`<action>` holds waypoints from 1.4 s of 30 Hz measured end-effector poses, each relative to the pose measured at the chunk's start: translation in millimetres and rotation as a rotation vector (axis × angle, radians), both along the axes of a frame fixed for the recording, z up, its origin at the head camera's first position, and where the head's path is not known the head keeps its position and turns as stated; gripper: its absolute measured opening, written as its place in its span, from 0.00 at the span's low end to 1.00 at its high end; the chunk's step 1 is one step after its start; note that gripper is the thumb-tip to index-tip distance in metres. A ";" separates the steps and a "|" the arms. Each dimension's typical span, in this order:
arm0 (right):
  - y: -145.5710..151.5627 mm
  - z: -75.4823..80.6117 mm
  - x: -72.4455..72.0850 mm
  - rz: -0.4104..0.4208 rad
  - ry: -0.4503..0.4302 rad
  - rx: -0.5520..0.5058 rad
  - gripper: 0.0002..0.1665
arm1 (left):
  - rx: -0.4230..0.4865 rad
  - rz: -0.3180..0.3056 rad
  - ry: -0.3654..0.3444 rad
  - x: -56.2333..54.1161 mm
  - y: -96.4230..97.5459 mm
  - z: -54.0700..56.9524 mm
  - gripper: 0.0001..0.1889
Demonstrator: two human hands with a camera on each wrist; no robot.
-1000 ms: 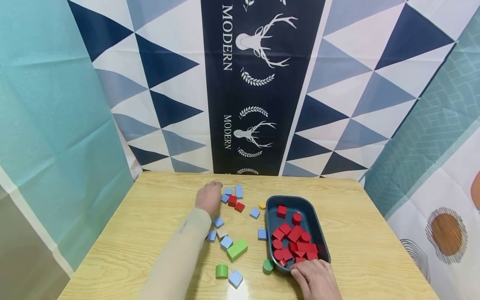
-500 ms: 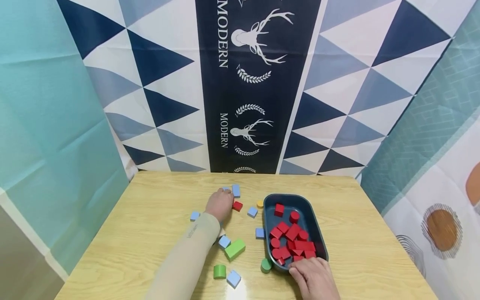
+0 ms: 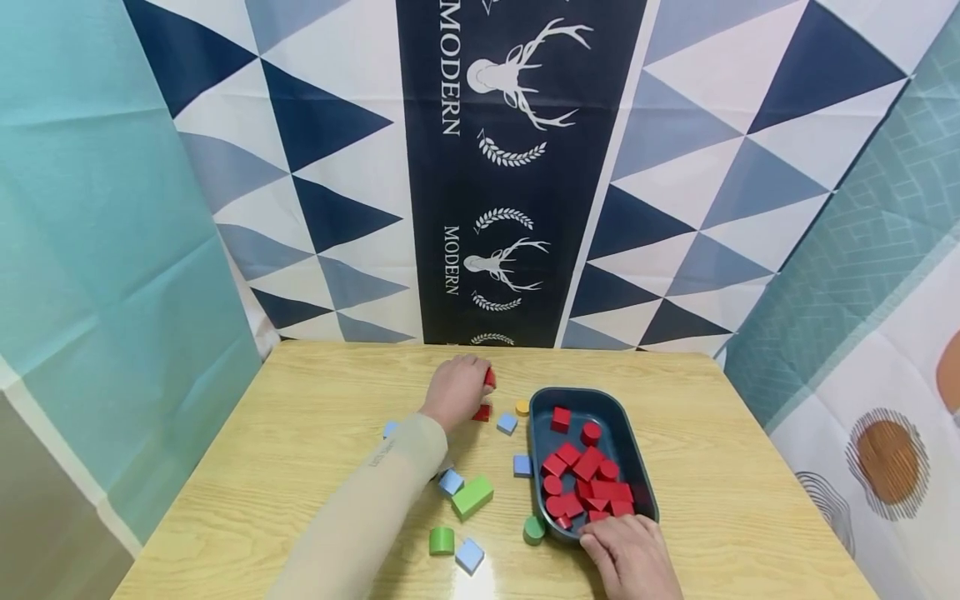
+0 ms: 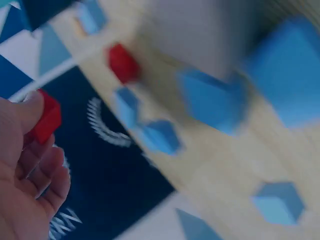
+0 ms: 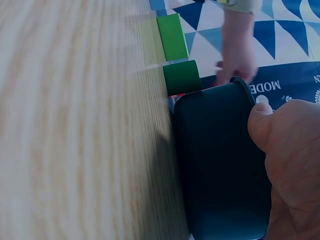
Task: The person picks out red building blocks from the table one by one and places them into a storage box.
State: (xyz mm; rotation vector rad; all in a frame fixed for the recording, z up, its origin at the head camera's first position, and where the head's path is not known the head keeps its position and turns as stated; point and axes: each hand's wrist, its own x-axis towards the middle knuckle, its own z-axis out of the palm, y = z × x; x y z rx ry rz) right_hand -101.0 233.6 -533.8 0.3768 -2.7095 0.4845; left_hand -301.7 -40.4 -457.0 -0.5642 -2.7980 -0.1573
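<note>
My left hand (image 3: 456,390) is over the far part of the table and pinches a red block (image 3: 490,377). In the left wrist view, the thumb and fingers grip this red block (image 4: 48,117), lifted off the table. A second red block (image 3: 482,412) lies on the table just below the hand, partly covered by it in the head view. At the near end of the dark blue bin (image 3: 636,433), my right hand (image 3: 633,554) grips the rim. The right wrist view has its thumb against the bin's wall (image 5: 220,160). Several red blocks (image 3: 588,463) lie inside the bin.
Left of the bin lie several blue blocks (image 3: 507,423), a yellow disc (image 3: 522,407) and a green cylinder (image 3: 534,531). A light green block (image 3: 472,497) and a green arched block (image 3: 442,541) are nearer. Patterned cloth (image 3: 337,167) hangs behind the wooden table (image 3: 735,475).
My left hand has moved right and away from me, reaching the red blocks, and has picked one up. My right hand stays on the bin's near rim.
</note>
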 end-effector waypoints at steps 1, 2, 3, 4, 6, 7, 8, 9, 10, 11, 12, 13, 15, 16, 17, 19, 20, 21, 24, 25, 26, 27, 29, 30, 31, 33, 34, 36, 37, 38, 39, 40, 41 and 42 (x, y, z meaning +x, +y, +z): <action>0.0 -0.1 -0.1 -0.001 -0.002 0.000 0.14 | 0.024 -0.010 0.001 2.4 6.6 5.1 0.14; -0.1 -0.1 -0.1 -0.002 -0.002 0.001 0.14 | 0.045 -0.024 0.005 4.9 13.8 9.9 0.15; -0.1 -0.1 -0.3 -0.003 -0.002 0.001 0.14 | 0.060 -0.038 0.005 7.9 21.4 13.6 0.17; -0.2 -0.1 -0.3 -0.003 -0.002 0.002 0.14 | 0.072 -0.055 0.005 11.1 29.0 16.2 0.18; -0.3 0.2 -0.4 -0.002 -0.003 0.004 0.14 | 0.087 -0.089 -0.001 18.3 44.7 18.7 0.19; -0.5 0.5 -0.5 -0.002 -0.007 0.006 0.14 | 0.081 -0.100 -0.008 21.8 52.0 18.8 0.19; -0.5 0.4 -0.6 -0.001 -0.006 0.007 0.13 | 0.073 -0.109 -0.011 25.0 59.5 17.5 0.20; -0.6 0.0 -0.8 0.001 -0.003 0.009 0.13 | 0.057 -0.114 -0.018 27.8 66.4 15.0 0.21; -0.8 -0.2 -0.9 0.002 0.000 0.011 0.13 | 0.036 -0.120 -0.019 29.9 72.6 11.7 0.21; -1.0 -0.3 -0.9 0.002 -0.001 0.010 0.13 | 0.007 -0.123 -0.019 31.4 78.2 7.8 0.21; -1.3 -0.1 -0.9 0.000 -0.006 0.008 0.13 | -0.020 -0.125 -0.017 32.6 83.0 3.7 0.22; -1.6 0.0 -0.7 -0.003 -0.012 0.008 0.13 | -0.046 -0.122 -0.021 34.0 87.1 0.0 0.22; -2.3 0.8 -0.1 -0.010 -0.026 0.004 0.13 | -0.087 -0.113 -0.025 35.5 93.4 -8.1 0.21; -2.9 1.8 0.2 -0.015 -0.038 0.003 0.13 | -0.105 -0.105 -0.029 36.4 95.5 -11.6 0.21; -3.1 2.5 0.5 -0.018 -0.049 0.002 0.13 | -0.120 -0.091 -0.035 37.1 97.3 -14.9 0.21; -3.5 3.1 0.7 -0.021 -0.052 0.002 0.14 | -0.139 -0.055 -0.055 38.5 100.4 -20.7 0.21; -3.5 3.0 0.7 -0.019 -0.047 0.001 0.14 | -0.140 -0.033 -0.064 38.5 101.9 -23.5 0.21; -3.4 2.8 0.5 -0.017 -0.040 0.002 0.14 | -0.138 -0.012 -0.072 38.7 103.3 -25.9 0.21; -2.4 0.9 -0.1 -0.011 -0.004 0.006 0.14 | -0.131 0.039 -0.085 38.9 107.2 -30.8 0.20; -2.0 0.0 -0.3 -0.007 0.010 0.009 0.15 | -0.130 0.048 -0.092 39.4 108.5 -31.2 0.19; -1.5 -0.9 -0.5 -0.004 0.024 0.011 0.15 | -0.135 0.056 -0.098 39.9 109.9 -31.1 0.19; -1.1 -1.8 -0.7 0.000 0.036 0.011 0.15 | -0.146 0.062 -0.107 40.6 111.1 -30.9 0.19; -0.2 -3.7 -1.2 0.009 0.056 0.012 0.16 | -0.172 0.072 -0.126 42.0 113.4 -30.4 0.18; 0.3 -4.7 -1.5 0.015 0.065 0.012 0.16 | -0.183 0.078 -0.141 42.4 114.4 -30.3 0.18; 0.6 -5.5 -1.7 0.020 0.071 0.012 0.16 | -0.190 0.083 -0.158 42.9 115.2 -30.1 0.19; 1.3 -7.0 -2.1 0.028 0.084 0.011 0.17 | -0.197 0.093 -0.187 43.5 116.2 -29.7 0.19; 1.6 -7.5 -2.3 0.031 0.091 0.012 0.17 | -0.196 0.093 -0.199 43.6 116.5 -29.7 0.20; 1.7 -7.9 -2.5 0.032 0.105 0.011 0.17 | -0.169 0.088 -0.224 43.6 116.4 -30.0 0.20; 1.8 -8.0 -2.5 0.031 0.110 0.011 0.17 | -0.150 0.081 -0.232 43.6 116.1 -30.3 0.20; 1.9 -8.1 -2.4 0.029 0.112 0.010 0.17 | -0.124 0.075 -0.236 43.6 115.5 -30.6 0.20; 2.0 -7.9 -2.3 0.026 0.113 0.009 0.17 | -0.101 0.066 -0.240 43.4 114.8 -31.1 0.21; 2.0 -7.6 -2.1 0.023 0.111 0.009 0.17 | -0.080 0.055 -0.240 43.0 113.8 -31.9 0.21; 1.9 -7.2 -1.9 0.020 0.109 0.009 0.17 | -0.056 0.045 -0.242 42.6 112.8 -32.6 0.21; 2.0 -6.9 -1.7 0.018 0.105 0.009 0.17 | -0.036 0.033 -0.242 42.2 111.7 -32.9 0.22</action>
